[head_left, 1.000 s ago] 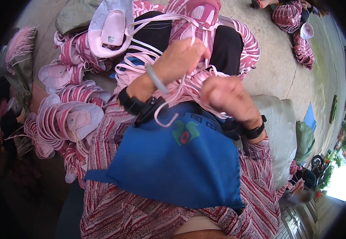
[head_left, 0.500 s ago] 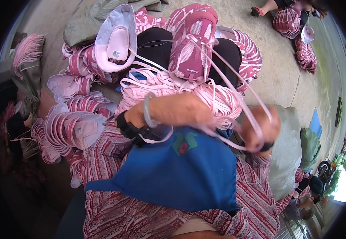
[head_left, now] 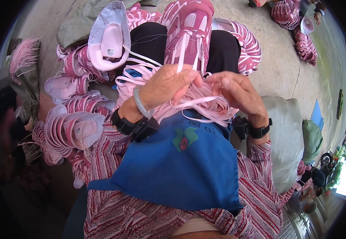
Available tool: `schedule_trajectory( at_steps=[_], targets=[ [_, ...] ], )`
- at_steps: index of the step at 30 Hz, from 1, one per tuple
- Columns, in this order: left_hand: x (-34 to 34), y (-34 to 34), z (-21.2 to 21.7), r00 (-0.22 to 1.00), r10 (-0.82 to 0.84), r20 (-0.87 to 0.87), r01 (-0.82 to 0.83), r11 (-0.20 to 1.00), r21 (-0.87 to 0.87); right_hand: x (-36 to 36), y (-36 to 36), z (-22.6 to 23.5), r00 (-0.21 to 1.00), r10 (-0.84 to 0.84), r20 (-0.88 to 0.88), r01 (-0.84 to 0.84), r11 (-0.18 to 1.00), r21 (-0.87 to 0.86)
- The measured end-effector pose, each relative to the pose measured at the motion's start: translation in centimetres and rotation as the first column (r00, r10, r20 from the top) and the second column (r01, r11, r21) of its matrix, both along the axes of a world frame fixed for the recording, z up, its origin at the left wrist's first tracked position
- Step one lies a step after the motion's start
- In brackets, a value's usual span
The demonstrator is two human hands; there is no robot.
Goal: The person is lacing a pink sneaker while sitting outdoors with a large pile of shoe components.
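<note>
A pink shoe upper [head_left: 187,32] with white mesh panels lies between my knees, its toe end away from me. Pale pink shoelace [head_left: 183,53] runs from its eyelets toward my hands. My left hand [head_left: 169,85] is closed with the lace pinched at thumb and fingers, and a lace loop trails below it. My right hand [head_left: 238,91] is beside it, fingers curled and tips together around the other lace end, partly hidden. Under both hands a heap of loose pink laces [head_left: 209,105] rests on my blue apron [head_left: 181,167].
Nested stacks of pink uppers [head_left: 77,125] stand on my left, with one pale-lined upper [head_left: 109,44] turned open. Another stack [head_left: 242,46] lies beyond my right knee. A whitish sack [head_left: 282,139] is at my right. Other people sit with similar stacks [head_left: 286,16] farther off.
My right hand has come in from the right toward my left hand, and my left hand has risen toward the shoe. The long stretched laces are now drawn short, close to the eyelets.
</note>
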State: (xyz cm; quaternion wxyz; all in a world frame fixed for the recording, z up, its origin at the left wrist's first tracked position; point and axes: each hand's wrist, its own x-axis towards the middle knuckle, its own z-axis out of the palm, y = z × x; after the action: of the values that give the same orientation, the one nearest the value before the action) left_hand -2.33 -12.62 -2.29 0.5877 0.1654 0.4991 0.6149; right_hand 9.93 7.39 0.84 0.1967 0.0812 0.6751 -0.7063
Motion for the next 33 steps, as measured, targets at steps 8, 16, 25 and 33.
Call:
schedule_trajectory(
  at_steps=[8, 16, 25, 33],
  targets=[
    [1.7, 1.2, 0.9, 0.639, -0.186, -0.746, 0.261, 0.965, -0.018, -3.7, -4.5, -5.2, 0.899, -0.291, 0.327, 0.438, 0.624, -0.647],
    [-5.2, 4.3, -3.0, 0.049, 0.175, -0.983, -0.369, 0.918, 0.145, -3.2, -4.1, -5.7, 0.889, -0.429, 0.158, 0.457, 0.826, -0.329],
    [-5.5, 5.9, -3.9, -0.285, -0.069, -0.956, -0.316, 0.949, 0.025, -3.7, -4.5, -6.2, 0.906, -0.411, 0.099, 0.421, 0.854, -0.308],
    [-8.9, 4.5, -4.3, 0.405, 0.092, -0.91, -0.14, 0.989, 0.037, -2.8, -2.9, -5.1, 0.931, -0.289, 0.222, 0.357, 0.607, -0.71]
  ],
)
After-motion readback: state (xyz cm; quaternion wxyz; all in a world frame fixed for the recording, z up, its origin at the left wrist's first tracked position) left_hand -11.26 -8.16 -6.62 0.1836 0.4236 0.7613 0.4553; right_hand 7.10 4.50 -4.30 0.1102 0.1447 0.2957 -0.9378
